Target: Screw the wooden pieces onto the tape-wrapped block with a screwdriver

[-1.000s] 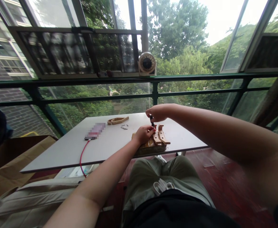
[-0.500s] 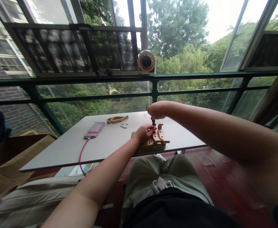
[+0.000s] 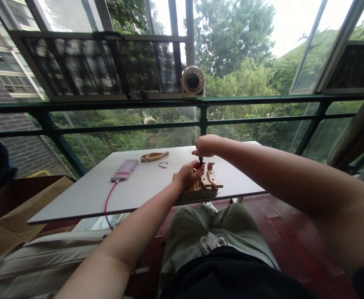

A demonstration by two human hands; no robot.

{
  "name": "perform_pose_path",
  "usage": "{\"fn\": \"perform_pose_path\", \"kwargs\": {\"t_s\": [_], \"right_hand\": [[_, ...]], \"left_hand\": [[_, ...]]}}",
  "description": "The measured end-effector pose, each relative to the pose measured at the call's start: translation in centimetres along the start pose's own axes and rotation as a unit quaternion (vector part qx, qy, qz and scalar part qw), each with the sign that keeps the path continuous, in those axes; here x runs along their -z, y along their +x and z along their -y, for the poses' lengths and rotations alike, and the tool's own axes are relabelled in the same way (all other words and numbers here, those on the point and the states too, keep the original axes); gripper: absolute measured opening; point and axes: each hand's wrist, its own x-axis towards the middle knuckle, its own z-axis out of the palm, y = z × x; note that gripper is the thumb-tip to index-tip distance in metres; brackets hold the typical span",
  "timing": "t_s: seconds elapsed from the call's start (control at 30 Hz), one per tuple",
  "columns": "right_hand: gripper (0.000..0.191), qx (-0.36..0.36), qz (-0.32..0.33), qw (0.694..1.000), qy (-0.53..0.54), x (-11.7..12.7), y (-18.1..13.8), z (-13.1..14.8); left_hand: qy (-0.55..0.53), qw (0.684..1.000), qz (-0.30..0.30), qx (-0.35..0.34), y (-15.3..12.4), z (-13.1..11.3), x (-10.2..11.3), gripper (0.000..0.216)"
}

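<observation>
My right hand (image 3: 207,145) is closed around the top of an upright screwdriver (image 3: 201,159), with only the dark lower part showing below my fingers. The tip points down at the far end of a pale curved wooden piece (image 3: 205,180). There my left hand (image 3: 188,174) pinches the piece beside the tip; the fingertips partly hide the contact. A second wooden piece (image 3: 212,176) of like shape, with dark holes, lies just to the right. Both rest on a brown, shiny, tape-wrapped block (image 3: 200,194) at the table's near edge.
On the white table (image 3: 144,187) lie a curved wooden loop (image 3: 155,156), several small screws (image 3: 162,166) and a phone (image 3: 125,170) with a red cable (image 3: 107,201). A small fan (image 3: 193,80) stands by the green railing (image 3: 122,104). A cardboard box (image 3: 29,199) is at left.
My right hand has turned slightly on top of the screwdriver, its fingers now set differently. My left hand and the wooden pieces stay in place.
</observation>
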Motion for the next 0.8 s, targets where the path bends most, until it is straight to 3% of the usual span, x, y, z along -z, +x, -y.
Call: {"fn": "perform_pose_path", "kwargs": {"t_s": [0.2,0.3,0.4,0.57,0.8], "right_hand": [[0.054,0.060,-0.041,0.997,-0.015,-0.8,0.1,-0.4],[0.042,0.120,-0.024,0.992,-0.011,-0.6,-0.2,-0.8],[0.044,0.144,0.006,0.989,-0.025,0.0,-0.6,-1.0],[0.028,0.135,0.042,0.989,-0.044,1.5,-1.1,-0.5],[0.030,0.062,0.165,0.984,-0.004,1.8,-0.7,-0.6]], "left_hand": [[0.004,1.000,0.002,-0.001,0.1,0.4,-0.2,0.022],[-0.002,1.000,0.000,-0.005,0.1,0.5,-0.2,0.022],[-0.015,1.000,0.007,-0.011,0.1,0.5,-0.2,0.024],[-0.030,0.999,0.024,-0.011,0.1,0.4,-0.3,0.027],[-0.028,0.999,0.026,-0.022,0.2,0.4,-0.5,0.028]]}}
